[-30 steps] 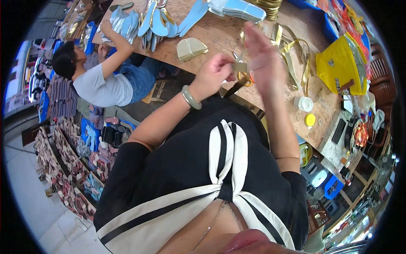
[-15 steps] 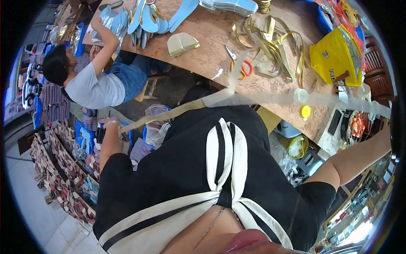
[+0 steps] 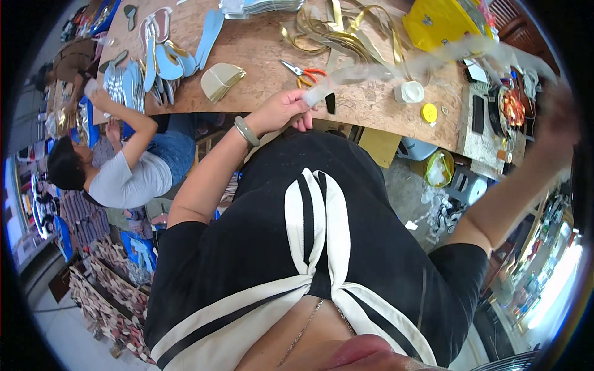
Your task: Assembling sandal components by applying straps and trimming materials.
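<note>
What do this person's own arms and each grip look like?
Short black sleeves leave both forearms bare. The left grip is an ungloved hand with a smooth, rounded, pale grey-green bangle at the wrist. The right grip is a hand too blurred for detail.

Over at the left of the frame, a co-worker (image 3: pixel 129 183) in a pale top and blue jeans (image 3: pixel 170 156) has one arm over the wooden table (image 3: pixel 260 46). Light-blue sole-shaped pieces (image 3: pixel 167 62) lie bunched at the upper left, with a cream half-round stack (image 3: pixel 219 83) to their right. A paler stack (image 3: pixel 263 7) sits at the top edge. Toward the upper right I see a bulging yellow bag (image 3: pixel 430 26); below it stand a small white tub (image 3: pixel 409 93) and a yellow disc (image 3: pixel 429 112). A yellow-green bin (image 3: pixel 451 171) holding something white stands on the floor, right of centre, and pinkish pieces (image 3: pixel 105 297) are heaped at the lower left.
</note>
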